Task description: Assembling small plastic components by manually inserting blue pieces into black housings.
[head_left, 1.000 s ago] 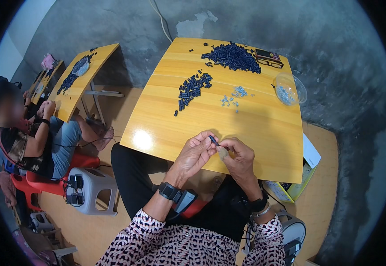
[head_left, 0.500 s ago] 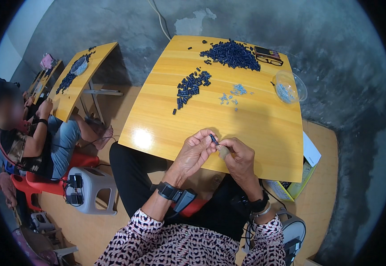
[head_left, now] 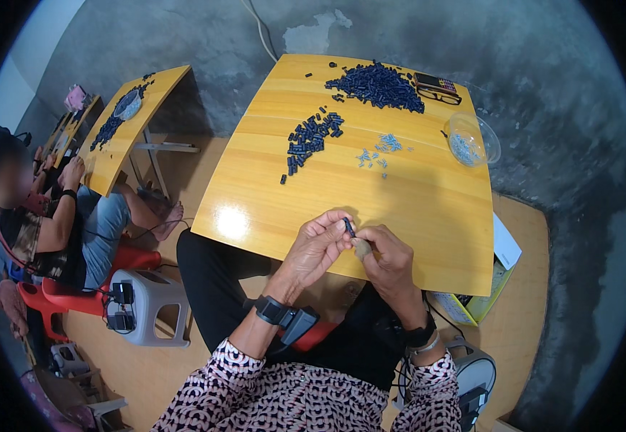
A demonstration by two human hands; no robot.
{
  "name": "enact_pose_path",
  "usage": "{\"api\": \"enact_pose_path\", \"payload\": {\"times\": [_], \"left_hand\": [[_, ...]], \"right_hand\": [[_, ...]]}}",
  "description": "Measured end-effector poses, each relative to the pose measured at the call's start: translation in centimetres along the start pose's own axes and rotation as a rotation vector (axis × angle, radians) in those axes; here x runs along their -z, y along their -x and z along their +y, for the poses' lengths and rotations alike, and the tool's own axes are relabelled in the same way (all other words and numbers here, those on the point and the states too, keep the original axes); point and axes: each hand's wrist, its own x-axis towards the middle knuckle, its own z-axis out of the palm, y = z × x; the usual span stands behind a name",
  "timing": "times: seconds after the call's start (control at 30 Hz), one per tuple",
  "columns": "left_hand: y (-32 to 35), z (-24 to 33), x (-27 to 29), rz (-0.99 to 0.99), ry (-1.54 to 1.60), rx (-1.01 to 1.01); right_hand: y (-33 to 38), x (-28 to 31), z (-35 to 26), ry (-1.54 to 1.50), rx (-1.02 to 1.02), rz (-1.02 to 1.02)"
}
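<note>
Above the near edge of the yellow wooden table (head_left: 262,194), my left hand (head_left: 311,253) pinches a small black cylindrical plastic piece (head_left: 348,226) between thumb and fingers. My right hand (head_left: 388,259) is closed at the lower end of that piece, its thumb wrapped in a tan cover (head_left: 361,248). Whatever its fingertips hold is hidden. Farther off lies a loose group of similar black pieces (head_left: 306,144). To its right are scattered small silver screw-like parts (head_left: 389,143). A larger heap of black pieces (head_left: 376,88) lies near the far edge.
A clear plastic bowl (head_left: 483,160) with silver parts stands at the right edge. Eyeglasses (head_left: 439,96) and a keypad phone (head_left: 434,82) lie at the far right corner. A yellow-green box (head_left: 486,302) sits below on the right. A person (head_left: 54,223) works at another table on the left.
Both hands stay almost in place. The black piece has turned slightly more upright in my fingers, and my right fingers have shifted a little around its lower end.
</note>
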Motion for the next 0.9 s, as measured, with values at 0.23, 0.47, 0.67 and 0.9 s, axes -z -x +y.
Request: {"api": "enact_pose_path", "payload": {"times": [0.23,0.47,0.67,0.9], "left_hand": [[0.1,0.0,-0.1,0.025,0.033,0.005],[0.1,0.0,0.0,0.029,0.023,0.0],[0.2,0.1,-0.2,0.028,0.039,0.027],[0.2,0.1,0.0,0.02,0.077,0.027]], "right_hand": [[-0.1,0.1,-0.1,0.001,-0.018,-0.023],[-0.3,-0.2,-0.4,0.089,0.089,0.007],[0.3,-0.6,-0.1,-0.017,0.025,0.06],[0.2,-0.9,0.0,-0.038,-0.001,0.12]]}}
